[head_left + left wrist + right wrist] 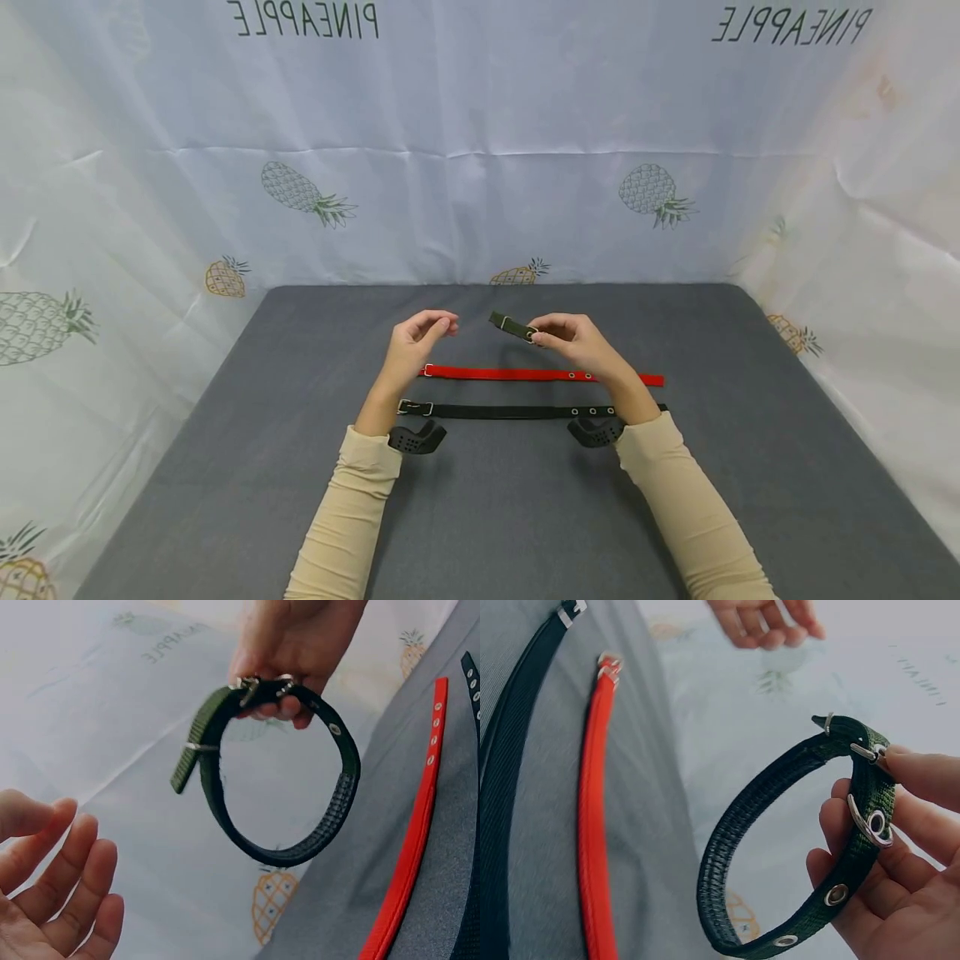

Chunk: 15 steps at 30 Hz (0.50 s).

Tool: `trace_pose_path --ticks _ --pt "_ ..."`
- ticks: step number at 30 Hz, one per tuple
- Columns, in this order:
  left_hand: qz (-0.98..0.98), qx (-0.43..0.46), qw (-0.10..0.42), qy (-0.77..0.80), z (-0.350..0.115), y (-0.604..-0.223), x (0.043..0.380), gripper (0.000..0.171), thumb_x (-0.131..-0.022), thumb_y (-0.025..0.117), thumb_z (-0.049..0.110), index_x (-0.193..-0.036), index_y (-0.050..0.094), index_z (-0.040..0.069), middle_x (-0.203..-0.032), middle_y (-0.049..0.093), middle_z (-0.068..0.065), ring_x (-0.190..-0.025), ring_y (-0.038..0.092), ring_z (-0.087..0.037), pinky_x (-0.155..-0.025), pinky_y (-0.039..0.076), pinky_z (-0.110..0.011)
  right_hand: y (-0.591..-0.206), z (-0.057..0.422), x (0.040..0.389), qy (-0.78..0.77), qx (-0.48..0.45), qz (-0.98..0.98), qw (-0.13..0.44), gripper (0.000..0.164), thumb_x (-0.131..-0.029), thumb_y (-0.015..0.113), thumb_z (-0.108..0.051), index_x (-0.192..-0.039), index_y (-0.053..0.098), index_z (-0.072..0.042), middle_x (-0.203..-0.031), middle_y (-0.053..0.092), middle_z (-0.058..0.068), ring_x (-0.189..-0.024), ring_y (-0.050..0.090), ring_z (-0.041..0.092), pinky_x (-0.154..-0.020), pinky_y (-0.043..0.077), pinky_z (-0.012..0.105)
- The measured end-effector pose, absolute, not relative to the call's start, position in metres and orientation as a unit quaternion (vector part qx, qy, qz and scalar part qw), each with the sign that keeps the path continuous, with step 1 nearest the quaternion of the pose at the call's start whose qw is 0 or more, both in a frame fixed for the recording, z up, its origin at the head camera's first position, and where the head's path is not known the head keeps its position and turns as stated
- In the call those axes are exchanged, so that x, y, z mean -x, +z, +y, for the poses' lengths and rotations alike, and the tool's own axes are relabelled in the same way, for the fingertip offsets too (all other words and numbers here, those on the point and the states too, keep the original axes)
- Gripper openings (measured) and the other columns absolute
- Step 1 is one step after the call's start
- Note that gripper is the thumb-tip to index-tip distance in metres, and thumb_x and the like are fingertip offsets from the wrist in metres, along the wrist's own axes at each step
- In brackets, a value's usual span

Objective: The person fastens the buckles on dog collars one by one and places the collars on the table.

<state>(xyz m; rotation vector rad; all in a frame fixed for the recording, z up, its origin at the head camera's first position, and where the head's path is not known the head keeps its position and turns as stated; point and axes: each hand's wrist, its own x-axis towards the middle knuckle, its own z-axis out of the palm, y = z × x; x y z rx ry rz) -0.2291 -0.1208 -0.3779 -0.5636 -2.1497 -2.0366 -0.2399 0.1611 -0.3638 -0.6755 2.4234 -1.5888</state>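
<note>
A dark green collar with a metal buckle, ring and eyelets is fastened into a loop. My right hand pinches it by the buckle, thumb on one side and fingers on the other, above the table. The strap's tip pokes out past a metal keeper in the left wrist view. My left hand is raised to the left of the collar, apart from it. Its fingers are loosely bent and hold nothing.
On the grey table a red collar lies stretched flat, with a black collar parallel and nearer to me. Both pass under my right forearm. A white pineapple-print cloth hangs behind and at the sides.
</note>
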Motion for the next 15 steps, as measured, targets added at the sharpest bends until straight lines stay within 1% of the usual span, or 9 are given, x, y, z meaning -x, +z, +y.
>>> trace_pose_path --ticks 2,5,7,9,11,12,13,15 --pt "-0.713 0.184 0.062 -0.673 -0.121 -0.378 0.229 0.026 -0.098 0.054 0.009 -0.111 0.061 -0.012 -0.090 0.068 0.016 -0.087 0.065 0.003 -0.089 0.052 -0.014 -0.367 0.161 0.243 -0.530 0.223 0.814 0.084 0.030 -0.097 0.057 -0.012 -0.122 0.061 0.004 -0.117 0.063 0.026 -0.086 0.062 -0.007 -0.083 0.053 0.020" --pt "-0.713 0.182 0.060 -0.674 -0.120 -0.379 0.229 0.026 -0.098 0.054 0.009 -0.111 0.061 -0.012 -0.089 0.068 0.015 -0.086 0.065 0.003 -0.089 0.052 -0.014 -0.373 0.161 0.248 -0.516 0.229 0.822 0.074 0.030 -0.096 0.058 -0.012 -0.122 0.061 0.005 -0.116 0.064 0.026 -0.086 0.062 -0.006 -0.083 0.055 0.026" --pt "-0.713 0.182 0.059 -0.674 -0.120 -0.380 0.229 0.026 -0.098 0.054 0.009 -0.111 0.061 -0.012 -0.089 0.068 0.016 -0.087 0.065 0.002 -0.089 0.052 -0.014 -0.376 0.161 0.250 -0.505 0.232 0.829 0.063 0.030 -0.096 0.058 -0.011 -0.120 0.062 0.006 -0.115 0.064 0.026 -0.087 0.064 0.002 -0.082 0.056 0.029" --pt "-0.714 0.183 0.061 -0.673 -0.120 -0.380 0.229 0.026 -0.098 0.053 0.009 -0.111 0.061 -0.012 -0.088 0.068 0.018 -0.087 0.065 0.002 -0.089 0.052 -0.014 -0.379 0.160 0.252 -0.493 0.237 0.836 0.051 0.029 -0.096 0.059 -0.009 -0.119 0.062 0.007 -0.114 0.065 0.027 -0.091 0.066 0.013 -0.082 0.056 0.028" --pt "-0.714 0.183 0.065 -0.672 -0.121 -0.380 0.229 0.026 -0.098 0.053 0.009 -0.110 0.061 -0.012 -0.087 0.068 0.019 -0.086 0.065 0.002 -0.089 0.051 -0.014 -0.381 0.158 0.254 -0.482 0.236 0.842 0.043 0.028 -0.095 0.059 -0.009 -0.119 0.063 0.007 -0.114 0.066 0.026 -0.095 0.067 0.025 -0.080 0.055 0.024" --pt "-0.714 0.184 0.065 -0.672 -0.121 -0.380 0.229 0.026 -0.098 0.053 0.009 -0.110 0.061 -0.012 -0.087 0.068 0.019 -0.086 0.065 0.002 -0.089 0.051 -0.014 -0.382 0.158 0.255 -0.476 0.238 0.846 0.038 0.028 -0.095 0.059 -0.009 -0.118 0.063 0.007 -0.114 0.066 0.027 -0.097 0.066 0.030 -0.080 0.055 0.023" --pt "-0.714 0.185 0.066 -0.672 -0.121 -0.380 0.229 0.026 -0.098 0.053 0.009 -0.110 0.061 -0.012 -0.087 0.067 0.020 -0.086 0.065 0.002 -0.089 0.051 -0.014 -0.383 0.157 0.255 -0.470 0.240 0.849 0.034 0.028 -0.095 0.059 -0.009 -0.118 0.063 0.007 -0.114 0.066 0.027 -0.097 0.066 0.032 -0.080 0.054 0.023" --pt "-0.714 0.187 0.067 -0.672 -0.121 -0.380 0.230 0.026 -0.098 0.053 0.009 -0.110 0.061 -0.013 -0.087 0.068 0.020 -0.087 0.065 0.001 -0.089 0.051 -0.014 -0.383 0.155 0.257 -0.467 0.235 0.852 0.031 0.028 -0.095 0.060 -0.010 -0.118 0.063 0.007 -0.114 0.066 0.027 -0.098 0.065 0.036 -0.082 0.055 0.029"
